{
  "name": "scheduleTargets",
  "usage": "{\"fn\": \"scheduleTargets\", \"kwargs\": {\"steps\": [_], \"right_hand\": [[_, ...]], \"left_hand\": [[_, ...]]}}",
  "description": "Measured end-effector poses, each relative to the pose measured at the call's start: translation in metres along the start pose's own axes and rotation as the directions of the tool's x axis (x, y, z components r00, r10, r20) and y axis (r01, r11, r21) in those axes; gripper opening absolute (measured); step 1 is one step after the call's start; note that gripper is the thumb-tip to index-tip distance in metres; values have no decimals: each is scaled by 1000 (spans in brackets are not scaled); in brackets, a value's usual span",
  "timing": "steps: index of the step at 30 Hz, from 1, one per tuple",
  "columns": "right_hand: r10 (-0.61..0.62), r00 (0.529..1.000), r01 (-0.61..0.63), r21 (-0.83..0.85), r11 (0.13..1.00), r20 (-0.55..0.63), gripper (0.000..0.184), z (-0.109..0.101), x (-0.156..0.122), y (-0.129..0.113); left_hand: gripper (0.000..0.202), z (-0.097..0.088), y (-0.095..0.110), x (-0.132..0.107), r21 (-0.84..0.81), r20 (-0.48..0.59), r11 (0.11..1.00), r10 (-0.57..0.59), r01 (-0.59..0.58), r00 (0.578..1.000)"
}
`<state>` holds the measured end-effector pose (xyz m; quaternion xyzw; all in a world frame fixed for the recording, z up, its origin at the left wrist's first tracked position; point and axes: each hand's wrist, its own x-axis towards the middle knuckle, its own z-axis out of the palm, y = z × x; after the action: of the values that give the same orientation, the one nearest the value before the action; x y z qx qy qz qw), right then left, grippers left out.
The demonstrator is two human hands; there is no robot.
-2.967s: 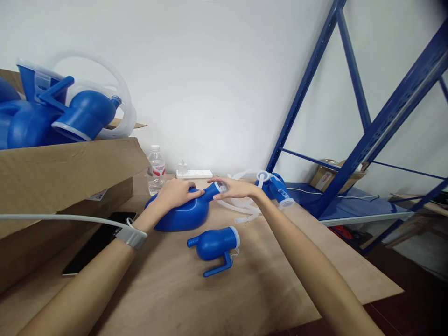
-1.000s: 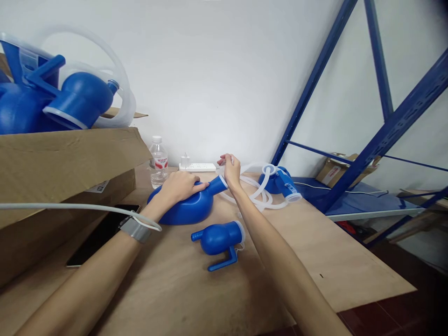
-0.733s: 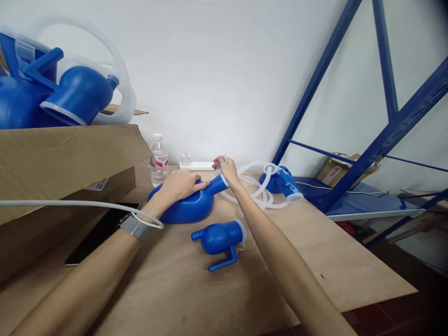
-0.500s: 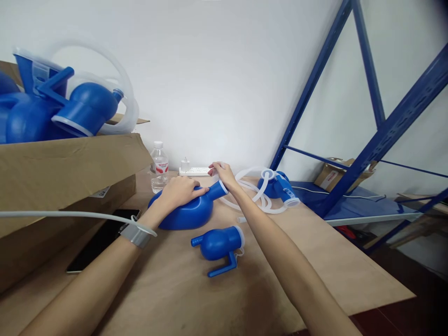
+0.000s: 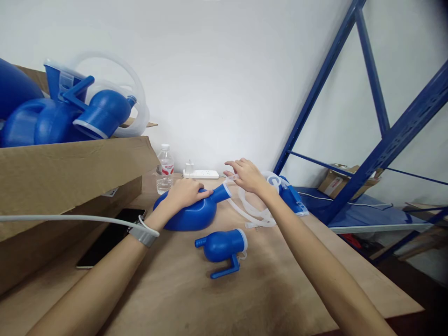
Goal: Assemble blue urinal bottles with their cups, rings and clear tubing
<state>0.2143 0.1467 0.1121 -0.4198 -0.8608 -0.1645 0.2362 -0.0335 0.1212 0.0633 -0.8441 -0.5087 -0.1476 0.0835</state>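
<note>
The left hand (image 5: 187,193) is clasped over the top of the blue bottle (image 5: 192,217), which lies on the worktop (image 5: 283,289) with its neck pointing right; the thumb stretches toward the neck while the other fingers bend out of sight on the far side. The right hand (image 5: 247,175) is just right of the bottle's mouth, its fingers loosely parted and half curled, a translucent piece (image 5: 230,178) at their tips, though whether they pinch it cannot be told. Nearer lies a blue handled cup (image 5: 224,246), touched by neither hand, with translucent tubing (image 5: 257,219) coiled farther right.
</note>
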Motion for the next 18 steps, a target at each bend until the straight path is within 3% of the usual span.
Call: {"fn": "scheduleTargets", "kwargs": {"steps": [4,7,10,13,18], "right_hand": [[134,983,-107,206,973,-121,48,-1,5,19],[120,992,-129,330,935,48,50,3,2,21],[23,971,-103,332,938,237,50,11,-6,5],[0,967,-80,302,950,255,50,20,-10,-22],[182,956,-234,224,946,230,49,26,-4,-59]], "left_hand": [[70,0,0,0,8,2,1000,-3,3,1000],[71,0,-1,1,13,4,1000,-2,2,1000],[70,1,0,0,13,0,1000,-3,3,1000],[66,1,0,0,10,-3,1000,-11,11,1000],[66,1,1,1,10,-2,1000,-16,16,1000]]}}
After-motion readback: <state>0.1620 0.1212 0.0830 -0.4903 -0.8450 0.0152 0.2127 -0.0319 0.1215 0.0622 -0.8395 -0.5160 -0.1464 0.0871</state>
